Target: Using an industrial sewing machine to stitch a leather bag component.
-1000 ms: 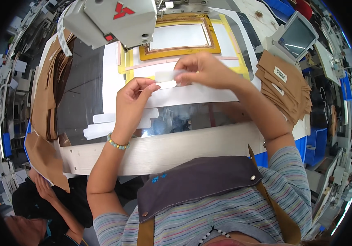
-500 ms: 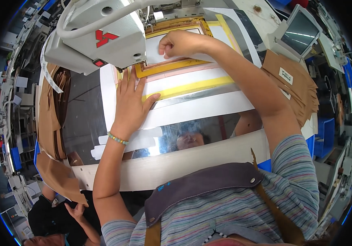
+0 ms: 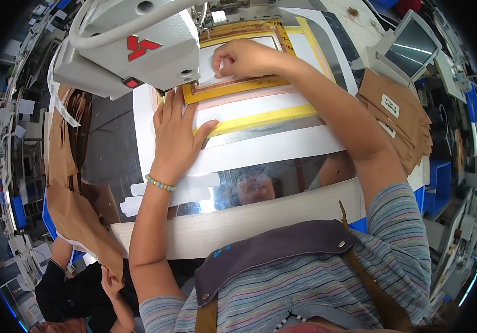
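My left hand [image 3: 176, 132], a beaded bracelet at its wrist, lies flat with fingers stretched on a white sheet [image 3: 260, 149] banded with yellow tape. Its fingertips reach the lower left corner of a yellow rectangular frame [image 3: 233, 91]. Inside that frame is a white panel [image 3: 207, 65]. My right hand [image 3: 245, 57] rests over the panel with curled fingers, thumb and forefinger pinched close to the surface. Whatever the pinch may hold is too small to make out. A grey-white sewing machine head [image 3: 102, 69] stands just left of the frame, its needle area partly hidden.
Brown fabric pieces [image 3: 63, 139] hang along the table's left edge. More brown pieces with white labels [image 3: 394, 125] are stacked at right, below a small screen [image 3: 407, 44]. At lower left a co-worker's hand [image 3: 112, 282] holds a brown piece [image 3: 80, 219].
At lower left, the co-worker's hand and the brown piece have shifted, the piece now spread higher. My hands keep nearly the same places, the right one's fingers moving slightly over the panel.
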Demonstrator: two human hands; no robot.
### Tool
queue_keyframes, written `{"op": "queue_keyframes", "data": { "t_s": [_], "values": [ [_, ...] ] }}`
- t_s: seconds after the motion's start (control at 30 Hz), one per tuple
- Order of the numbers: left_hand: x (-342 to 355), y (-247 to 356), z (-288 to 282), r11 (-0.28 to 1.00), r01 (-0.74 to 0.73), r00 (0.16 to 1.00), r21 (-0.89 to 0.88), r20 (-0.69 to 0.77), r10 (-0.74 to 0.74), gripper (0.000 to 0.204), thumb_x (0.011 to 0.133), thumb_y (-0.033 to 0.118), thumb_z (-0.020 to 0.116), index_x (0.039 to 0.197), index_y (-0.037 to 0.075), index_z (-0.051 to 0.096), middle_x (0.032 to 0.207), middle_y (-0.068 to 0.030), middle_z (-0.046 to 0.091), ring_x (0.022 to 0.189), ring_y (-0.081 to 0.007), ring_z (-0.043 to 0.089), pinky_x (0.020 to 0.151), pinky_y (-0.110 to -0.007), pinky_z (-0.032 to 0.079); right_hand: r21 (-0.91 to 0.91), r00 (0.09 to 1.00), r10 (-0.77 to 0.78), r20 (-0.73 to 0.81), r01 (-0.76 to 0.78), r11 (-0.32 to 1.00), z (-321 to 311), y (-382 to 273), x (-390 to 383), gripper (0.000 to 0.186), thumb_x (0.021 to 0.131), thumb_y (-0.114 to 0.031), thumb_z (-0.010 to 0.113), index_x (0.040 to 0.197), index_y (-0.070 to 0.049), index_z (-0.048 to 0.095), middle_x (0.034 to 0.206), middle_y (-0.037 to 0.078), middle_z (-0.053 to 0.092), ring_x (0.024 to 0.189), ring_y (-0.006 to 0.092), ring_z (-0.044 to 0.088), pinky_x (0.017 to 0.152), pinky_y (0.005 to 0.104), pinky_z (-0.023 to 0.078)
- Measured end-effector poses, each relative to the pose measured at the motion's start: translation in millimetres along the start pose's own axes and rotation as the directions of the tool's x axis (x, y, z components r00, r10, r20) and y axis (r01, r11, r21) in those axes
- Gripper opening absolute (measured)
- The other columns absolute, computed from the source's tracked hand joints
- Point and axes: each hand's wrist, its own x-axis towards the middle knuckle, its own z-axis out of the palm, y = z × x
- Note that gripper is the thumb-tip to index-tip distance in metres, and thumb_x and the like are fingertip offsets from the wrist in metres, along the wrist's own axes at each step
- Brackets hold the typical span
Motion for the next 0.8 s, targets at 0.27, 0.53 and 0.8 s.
{"op": "queue_keyframes", "data": {
  "t_s": [0.27, 0.53, 0.8],
  "values": [
    [2.5, -2.8, 5.3, 0.999, -0.001, 0.996, 0.052, -0.086, 0.006, 0.069, 0.106, 0.054, 0.056, 0.152, 0.003, 0.057, 0.164, -0.0257, 0.043, 0.154, -0.0421, 0.034, 0.124, -0.053, 0.023, 0.016, 0.99, 0.137, -0.043, -0.136, 0.991, -70.9, 38.6, -37.7, 0.013, 0.091, -0.017, 0.08, 0.1, -0.008, 0.078, 0.076, -0.004, 0.069, 0.075, 0.0061, 0.062, 0.072, 0.0251, 0.047],
    [3.7, -2.8, 4.1, 0.997, 0.021, 0.998, 0.071, -0.058, -0.017, 0.063, 0.108, 0.049, 0.053, 0.157, 0.009, 0.053, 0.165, -0.0207, 0.043, 0.157, -0.0378, 0.031, 0.123, -0.052, 0.023, -0.271, 0.991, 0.118, 0.069, -0.095, 0.958, -71.5, 31.1, -65.6, 0.004, 0.091, -0.007, 0.073, 0.091, -0.003, 0.075, 0.081, 0.002, 0.074, 0.076, 0.011, 0.067, 0.074, 0.0289, 0.053],
    [4.4, -4.6, 17.3, 0.997, 0.005, 0.985, -0.076, -0.17, -0.018, 0.065, 0.106, 0.051, 0.056, 0.151, 0.006, 0.058, 0.161, -0.0226, 0.047, 0.15, -0.0397, 0.039, 0.122, -0.054, 0.027, -0.279, 0.984, 0.079, 0.16, -0.032, 0.96, -70.4, 56.6, -59.5, 0.01, 0.089, -0.003, 0.068, 0.078, -0.002, 0.068, 0.067, 0.003, 0.068, 0.063, 0.0134, 0.066, 0.064, 0.0313, 0.054]
  ]
}}
